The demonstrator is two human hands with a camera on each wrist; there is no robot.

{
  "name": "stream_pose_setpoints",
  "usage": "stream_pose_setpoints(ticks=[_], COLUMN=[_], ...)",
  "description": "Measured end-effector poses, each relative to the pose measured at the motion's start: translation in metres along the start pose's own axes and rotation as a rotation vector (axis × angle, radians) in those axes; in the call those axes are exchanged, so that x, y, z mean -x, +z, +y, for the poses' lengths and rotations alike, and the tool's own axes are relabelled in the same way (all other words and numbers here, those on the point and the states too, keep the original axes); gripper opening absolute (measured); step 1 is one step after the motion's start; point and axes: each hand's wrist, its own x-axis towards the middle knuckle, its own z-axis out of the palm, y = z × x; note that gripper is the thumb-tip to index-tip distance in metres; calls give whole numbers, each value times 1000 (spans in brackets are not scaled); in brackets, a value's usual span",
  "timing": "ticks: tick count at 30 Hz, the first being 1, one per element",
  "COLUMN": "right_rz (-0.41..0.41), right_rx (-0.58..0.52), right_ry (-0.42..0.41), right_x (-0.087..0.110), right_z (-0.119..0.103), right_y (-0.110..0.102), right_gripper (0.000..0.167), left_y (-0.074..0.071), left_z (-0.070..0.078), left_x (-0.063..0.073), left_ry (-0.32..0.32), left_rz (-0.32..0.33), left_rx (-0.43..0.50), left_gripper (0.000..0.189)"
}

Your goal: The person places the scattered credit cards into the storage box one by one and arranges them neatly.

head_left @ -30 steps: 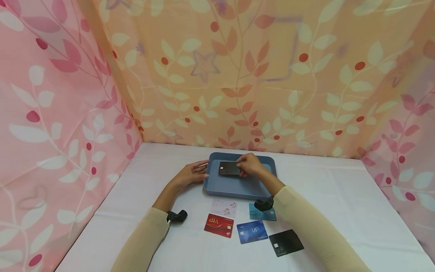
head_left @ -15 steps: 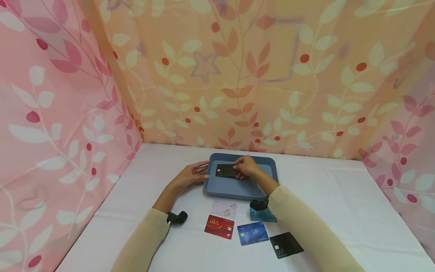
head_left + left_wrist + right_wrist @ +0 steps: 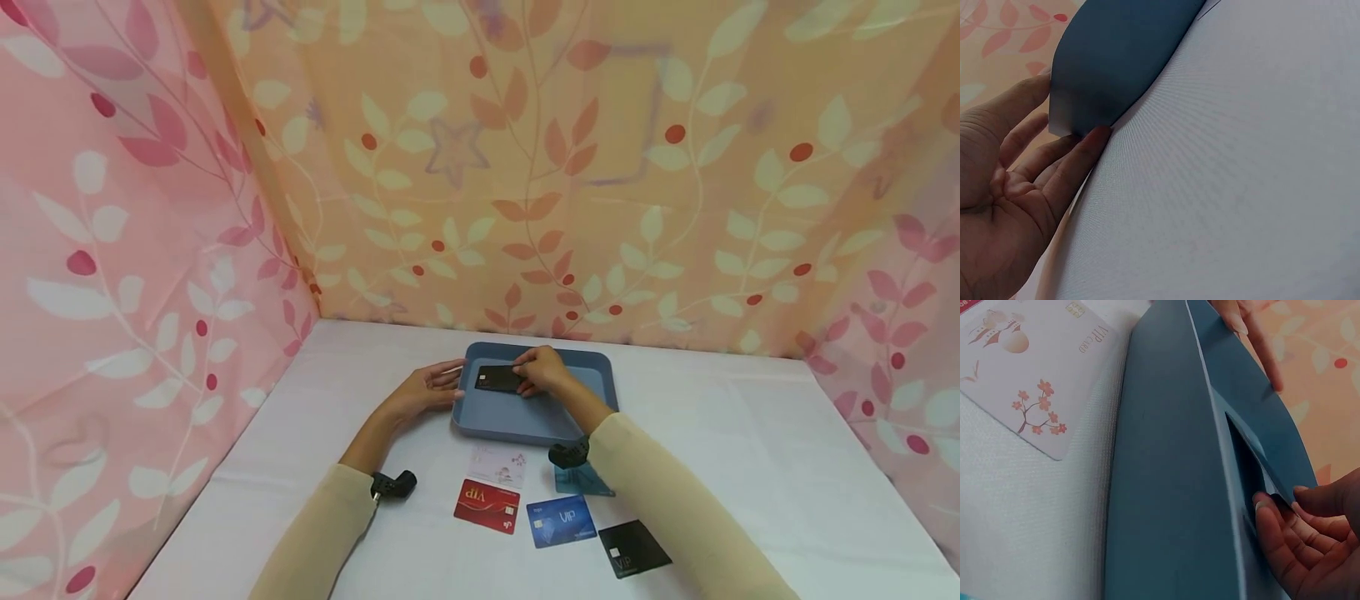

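Observation:
A black card is pinched between thumb and fingers of my right hand, over the blue-grey tray. The right wrist view has the card tilted, one end raised in the fingers. My left hand touches the tray's left side with mostly straight fingers. From the left wrist camera, the fingertips of that hand meet the outer wall of the tray, down by the tabletop.
On the white tabletop, in front of the tray, lie a white floral card, a red VIP card, a blue VIP card, another black card and a teal card, partly hidden by the right wrist camera. Patterned cloth hangs behind.
My right hand has moved slightly left and down in the tray with the black card. The left hand stays at the tray's side.

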Motion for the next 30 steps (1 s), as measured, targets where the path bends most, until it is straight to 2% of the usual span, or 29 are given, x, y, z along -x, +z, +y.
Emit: stream_pose_setpoints(ticks=[7, 12, 21, 30], right_rz=[61, 59, 60, 83], right_rx=[-82, -118, -196, -189], right_ry=[-10, 0, -9, 15], right_x=[0, -1, -2, -5], right_z=[4, 2, 3, 1], right_y=[4, 6, 12, 16], right_gripper=[33, 40, 42, 40], left_y=[3, 1, -1, -1], left_z=[-1, 1, 0, 0], left_x=[1, 0, 0, -1], left_ry=[-16, -22, -20, -13], left_rz=[12, 24, 31, 26], left_rx=[-18, -23, -32, -55], left_gripper=[73, 72, 70, 70])
